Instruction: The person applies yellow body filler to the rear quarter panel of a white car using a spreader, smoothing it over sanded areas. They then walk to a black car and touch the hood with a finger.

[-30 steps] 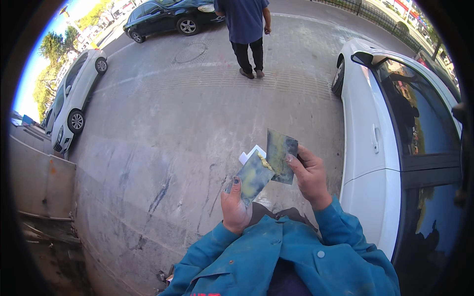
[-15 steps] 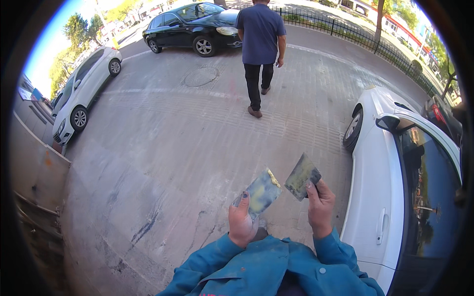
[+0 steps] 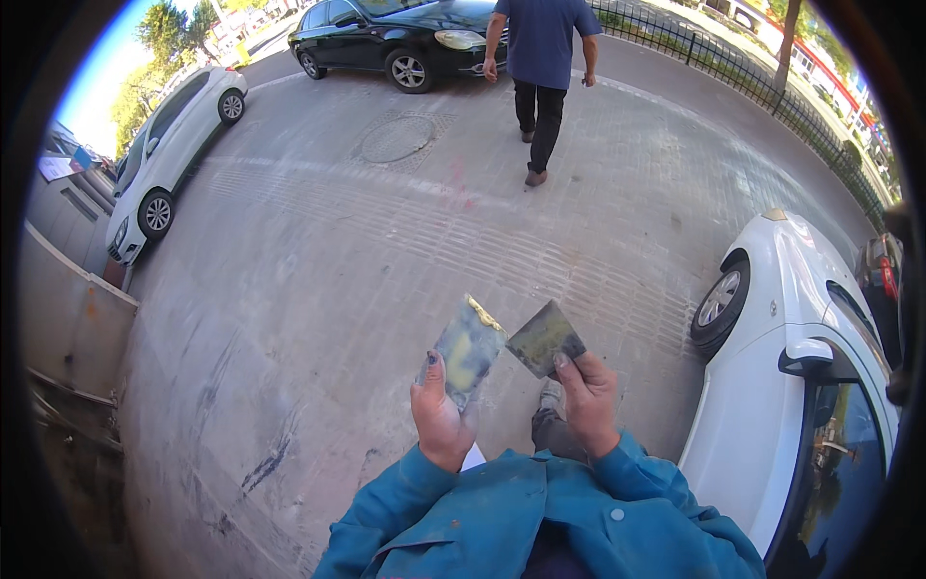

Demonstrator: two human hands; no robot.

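In my left hand [image 3: 442,421] is a flat rectangular putty spreader [image 3: 469,347], grey-blue with pale yellow smears. A thick bead of yellow paste lies along its far edge. My thumb presses on its face, and the fingers behind it are mostly hidden. My right hand [image 3: 590,398] pinches a second, darker squarish spreader [image 3: 546,340] at its near corner, thumb on top. This one is stained olive yellow. The two spreaders are held up side by side in front of me, close together with a narrow gap between them.
A white car [image 3: 748,405] stands close on my right. Ahead, a person in a blue shirt [image 3: 550,43] walks away near a black car [image 3: 415,43]. Another white car [image 3: 174,145] is parked at left, beyond a low wall [image 3: 82,318]. A black fence [image 3: 714,63] runs along the far side.
Both hands have shifted left in view, and the spreaders have come closer together. The walking person is farther off. The white car on the right shows more of its front. A shoe now shows below.
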